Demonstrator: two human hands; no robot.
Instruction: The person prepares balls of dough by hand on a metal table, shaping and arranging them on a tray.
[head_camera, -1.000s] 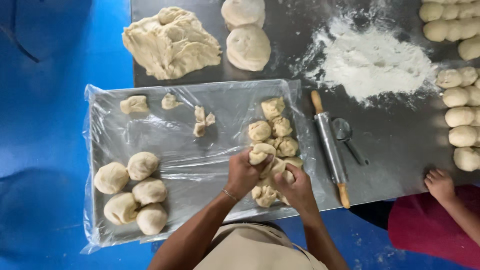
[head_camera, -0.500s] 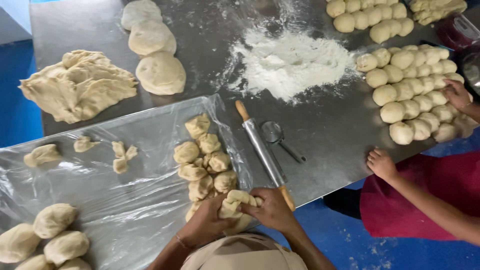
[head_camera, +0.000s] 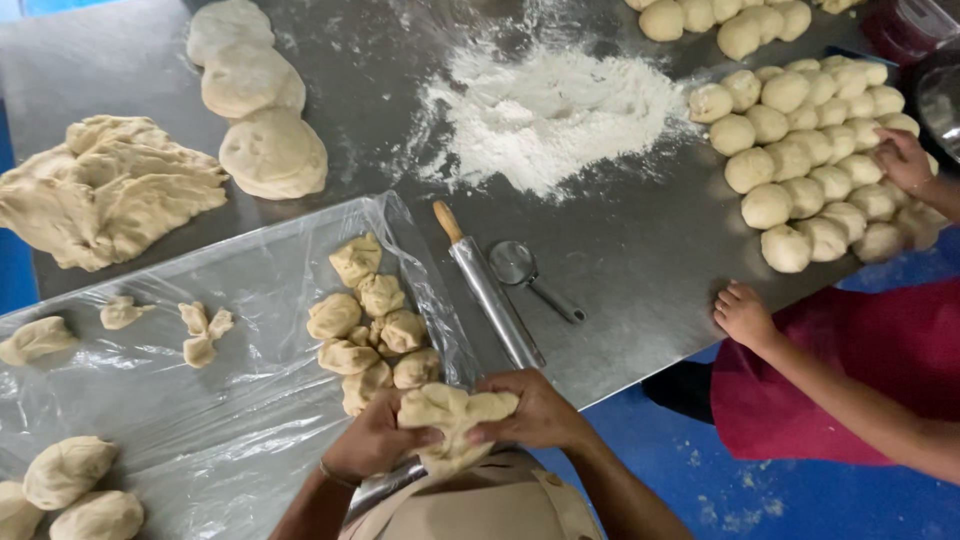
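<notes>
- Both hands, left hand (head_camera: 375, 440) and right hand (head_camera: 540, 410), are closed around one dough piece (head_camera: 455, 415), at the near end of the rolling pin (head_camera: 490, 290).
- Cut dough chunks (head_camera: 365, 325) lie just left of the pin on plastic sheet (head_camera: 230, 420).
- Flour (head_camera: 555, 105) lies beyond the pin on the surface (head_camera: 630, 250).

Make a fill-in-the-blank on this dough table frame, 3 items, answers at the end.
1. Both hands, left hand and right hand, grip one ____ of dough between them.
2. The rolling pin lies on the steel table right beside a small round ____ with a thin handle.
3. The loose white pile above the rolling pin is ____.

Missing words: piece; strainer; flour
</notes>
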